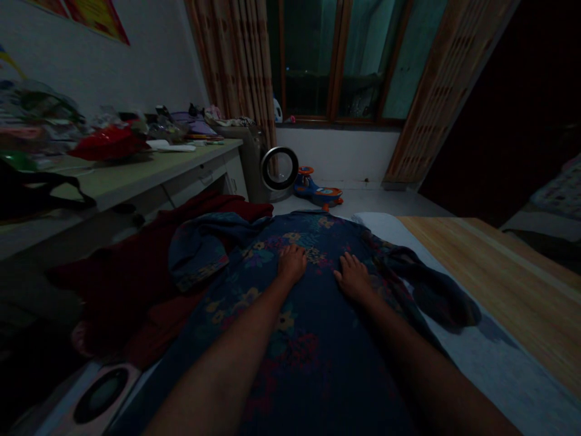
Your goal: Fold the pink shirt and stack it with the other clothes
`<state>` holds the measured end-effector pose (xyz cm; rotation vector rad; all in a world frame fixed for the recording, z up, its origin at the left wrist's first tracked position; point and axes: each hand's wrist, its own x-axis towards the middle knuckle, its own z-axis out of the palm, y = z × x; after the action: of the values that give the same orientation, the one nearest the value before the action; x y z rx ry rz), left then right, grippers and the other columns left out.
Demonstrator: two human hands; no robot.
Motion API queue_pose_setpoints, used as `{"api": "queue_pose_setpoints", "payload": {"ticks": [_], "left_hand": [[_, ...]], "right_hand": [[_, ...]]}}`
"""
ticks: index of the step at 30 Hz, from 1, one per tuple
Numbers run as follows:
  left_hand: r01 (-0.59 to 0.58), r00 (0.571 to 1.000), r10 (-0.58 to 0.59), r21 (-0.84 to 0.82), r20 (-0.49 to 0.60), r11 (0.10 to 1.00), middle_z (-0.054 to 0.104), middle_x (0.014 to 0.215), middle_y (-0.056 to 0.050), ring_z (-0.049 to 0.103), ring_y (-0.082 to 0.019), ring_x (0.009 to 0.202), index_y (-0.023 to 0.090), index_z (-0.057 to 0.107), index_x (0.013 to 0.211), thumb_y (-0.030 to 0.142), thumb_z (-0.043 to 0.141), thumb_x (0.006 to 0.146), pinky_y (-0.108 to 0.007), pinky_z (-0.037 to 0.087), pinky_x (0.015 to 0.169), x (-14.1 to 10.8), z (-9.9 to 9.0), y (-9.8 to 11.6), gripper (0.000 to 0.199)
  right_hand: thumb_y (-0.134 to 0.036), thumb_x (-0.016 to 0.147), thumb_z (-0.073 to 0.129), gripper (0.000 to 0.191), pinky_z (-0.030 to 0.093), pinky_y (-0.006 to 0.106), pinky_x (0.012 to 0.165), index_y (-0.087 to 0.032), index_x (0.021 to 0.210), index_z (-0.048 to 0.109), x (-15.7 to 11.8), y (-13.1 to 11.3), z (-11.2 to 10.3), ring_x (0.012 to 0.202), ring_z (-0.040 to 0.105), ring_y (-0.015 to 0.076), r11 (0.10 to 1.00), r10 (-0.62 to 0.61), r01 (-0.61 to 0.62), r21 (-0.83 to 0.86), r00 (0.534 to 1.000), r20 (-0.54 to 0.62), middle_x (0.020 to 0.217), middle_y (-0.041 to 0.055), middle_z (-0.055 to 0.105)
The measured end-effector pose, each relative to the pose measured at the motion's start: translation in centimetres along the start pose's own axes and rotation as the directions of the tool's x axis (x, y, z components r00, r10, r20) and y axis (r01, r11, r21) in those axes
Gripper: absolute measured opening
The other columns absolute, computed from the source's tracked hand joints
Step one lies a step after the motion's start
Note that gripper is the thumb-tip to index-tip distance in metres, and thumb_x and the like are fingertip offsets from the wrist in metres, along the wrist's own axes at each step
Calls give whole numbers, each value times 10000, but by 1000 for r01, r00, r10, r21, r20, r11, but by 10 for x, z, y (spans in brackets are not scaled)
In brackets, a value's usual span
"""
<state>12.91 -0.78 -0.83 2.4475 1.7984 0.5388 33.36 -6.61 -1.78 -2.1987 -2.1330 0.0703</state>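
Note:
A dark blue garment with a floral print (318, 327) lies spread out in front of me, its collar at the far end and a sleeve out to each side. My left hand (293, 263) rests palm down on its upper part, left of the middle, with the fingers extended. To the right, my right hand (354, 277) lies on the same cloth, fingers spread. Neither hand holds anything. The garment's right sleeve (438, 290) lies over a pale cloth (490, 357), while its left sleeve (200, 248) overlaps dark red fabric (131, 284).
A cluttered desk (177, 163) with a red bag (111, 143) stands at the left. Beyond are a washing machine with an open round door (280, 168) and a blue and orange ride-on toy (318, 191). A wooden surface (508, 260) is at the right.

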Motion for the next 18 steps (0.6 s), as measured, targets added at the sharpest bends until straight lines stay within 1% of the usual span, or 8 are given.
{"api": "queue_pose_setpoints", "payload": {"ticks": [2,3,4,5,7,11,15,18], "left_hand": [[-106,994,106,25,22,994,597,1239,-86,493,-248,1196,224,628,1166,283,457,932,-396,391,1027,-14,-2,-5,296],[-142,990,141,32,29,989,592,1264,-85,487,-252,1209,225,623,1176,285,466,931,-403,395,1021,-22,-3,-9,297],[-160,987,159,38,33,986,583,1295,-80,482,-253,1221,230,613,1196,288,470,930,-408,399,1018,-31,-5,-15,307],[-164,986,163,42,41,985,573,1325,-75,479,-253,1232,237,600,1223,294,471,931,-412,399,1020,-39,-7,-22,324],[-147,988,144,58,57,987,558,1368,-67,470,-251,1261,249,566,1285,319,458,938,-424,381,1045,-56,-15,-39,370],[-51,995,40,123,92,991,496,1455,-82,414,-263,1345,233,510,1371,383,405,955,-453,331,1097,-87,-33,-78,454],[24,995,-42,184,95,983,447,1496,-104,396,-273,1373,182,474,1411,415,346,970,-449,312,1120,-116,-46,-110,515],[21,995,-41,215,89,976,442,1497,-124,393,-277,1377,144,477,1408,412,314,980,-437,301,1132,-136,-55,-124,531]], "right_hand": [[-441,974,357,570,211,472,1153,-174,1477,382,-18,-12,3,1450,245,282,984,-169,169,49,986,-9,1585,91,279],[-440,979,349,560,202,459,1160,-185,1476,386,-25,-15,4,1450,250,266,972,-223,223,69,975,-10,1583,80,289],[-441,981,345,557,202,448,1162,-183,1472,396,-30,-16,4,1447,261,261,966,-244,244,81,970,-8,1575,81,307],[-442,981,345,558,210,438,1161,-172,1466,407,-33,-14,3,1442,272,262,969,-233,233,85,972,-8,1566,89,326],[-434,981,348,562,234,423,1152,-140,1454,424,-36,-5,1,1432,295,274,983,-166,167,74,986,-18,1550,116,352],[-403,983,350,554,257,417,1142,-106,1443,430,-40,17,0,1421,314,282,999,-42,44,27,998,-54,1531,136,379],[-388,977,367,532,285,428,1125,-95,1410,468,-54,30,1,1390,361,299,1000,-16,16,-1,996,-86,1507,148,411],[-347,970,375,493,315,414,1103,-96,1376,500,-72,39,-4,1340,426,290,1000,-1,-1,-15,992,-127,1460,161,466]]}}
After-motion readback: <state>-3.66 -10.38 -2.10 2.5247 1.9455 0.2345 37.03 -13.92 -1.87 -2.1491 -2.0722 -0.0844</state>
